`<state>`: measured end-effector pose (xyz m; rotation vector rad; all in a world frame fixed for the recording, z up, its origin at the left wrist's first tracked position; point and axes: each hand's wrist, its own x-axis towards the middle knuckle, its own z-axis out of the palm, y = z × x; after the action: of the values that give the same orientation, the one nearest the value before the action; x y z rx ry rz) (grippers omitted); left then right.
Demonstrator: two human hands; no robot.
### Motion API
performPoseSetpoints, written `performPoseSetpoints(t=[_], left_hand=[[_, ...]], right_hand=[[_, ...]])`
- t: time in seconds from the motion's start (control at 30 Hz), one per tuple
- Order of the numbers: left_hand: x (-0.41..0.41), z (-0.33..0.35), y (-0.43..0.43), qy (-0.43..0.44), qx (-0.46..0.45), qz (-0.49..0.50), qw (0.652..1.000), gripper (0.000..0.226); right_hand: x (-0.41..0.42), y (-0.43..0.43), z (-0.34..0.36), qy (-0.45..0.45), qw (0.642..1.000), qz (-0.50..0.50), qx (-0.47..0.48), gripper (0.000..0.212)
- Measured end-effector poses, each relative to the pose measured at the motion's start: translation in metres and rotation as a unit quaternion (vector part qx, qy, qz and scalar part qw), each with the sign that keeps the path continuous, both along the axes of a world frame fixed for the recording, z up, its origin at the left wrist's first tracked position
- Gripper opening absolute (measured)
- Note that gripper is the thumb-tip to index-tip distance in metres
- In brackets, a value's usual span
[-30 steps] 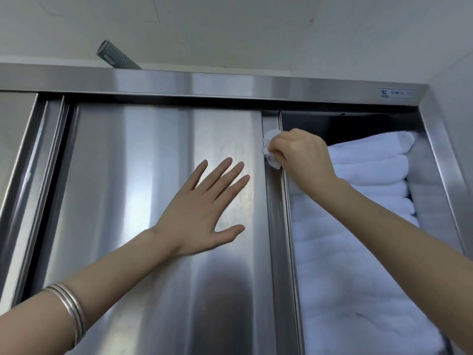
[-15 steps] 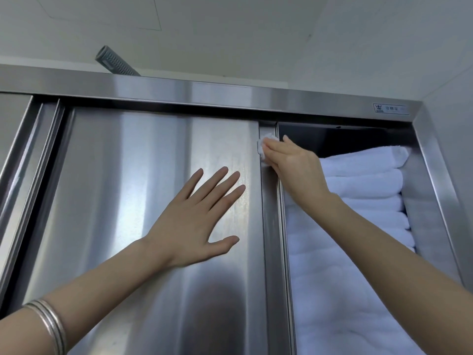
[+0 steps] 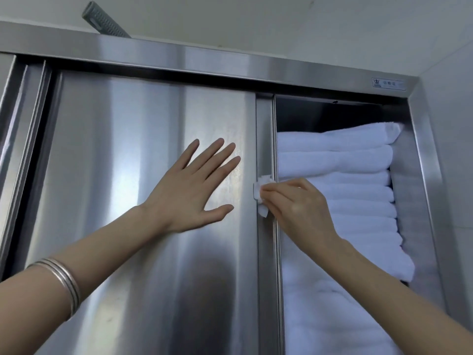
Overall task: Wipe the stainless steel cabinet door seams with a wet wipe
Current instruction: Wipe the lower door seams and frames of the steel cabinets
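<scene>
Folded white towels (image 3: 332, 160) are sitting stacked at right, grey slotted bar (image 3: 105, 21) is sticking out up top.

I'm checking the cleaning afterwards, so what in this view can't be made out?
Head view only:
- Label on the cabinet frame: too small and blurred to read.
- Wet wipe: partly covered by the right hand, so any dirt on it is unseen.
- Door seam lower down: cut off by the bottom edge.
- Grey ribbed object on top: base hidden behind the frame.
- Lower towels: partly hidden by the right forearm.
</scene>
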<state>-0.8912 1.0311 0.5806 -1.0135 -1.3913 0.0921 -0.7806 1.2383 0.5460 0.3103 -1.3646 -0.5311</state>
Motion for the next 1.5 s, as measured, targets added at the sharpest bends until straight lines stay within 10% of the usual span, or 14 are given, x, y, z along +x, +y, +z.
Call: performPoseSetpoints(t=[0.57,1.5], left_hand=[[0.008,-0.093,0.004,-0.038,-0.029,-0.056,0.997,0.077],[0.010,-0.094,0.004,-0.020,-0.047,-0.046,0.998,0.081]], right_hand=[[-0.006,-0.030,-0.085,-0.153,0.966,0.054,-0.203,0.055],[0.015,-0.042,-0.201,-0.259,0.935,-0.013,-0.241,0.057]])
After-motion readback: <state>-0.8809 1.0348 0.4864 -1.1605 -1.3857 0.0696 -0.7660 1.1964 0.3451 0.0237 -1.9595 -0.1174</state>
